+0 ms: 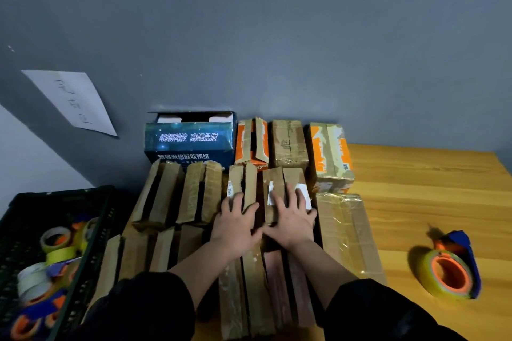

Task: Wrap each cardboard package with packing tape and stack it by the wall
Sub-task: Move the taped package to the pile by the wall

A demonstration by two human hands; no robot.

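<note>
Several brown cardboard packages stand in rows on the wooden table [429,202], reaching back to the grey wall. My left hand [235,225] lies flat with spread fingers on a package with open top flaps [243,183]. My right hand [291,220] presses with straight fingers on the neighbouring package with white labels [279,180]. Both hands sit side by side, thumbs almost touching. A taped package wrapped in clear film [343,230] lies just right of my right hand. A tape dispenser [451,268], blue and orange with a yellowish roll, rests alone on the table at the right.
A blue printed box [191,138], two orange-and-tape boxes [252,144] [331,155] and a brown taped box [289,144] stand against the wall. A black crate [91,219] at the left holds several tape rolls and dispensers. A paper sheet [72,99] hangs on the wall.
</note>
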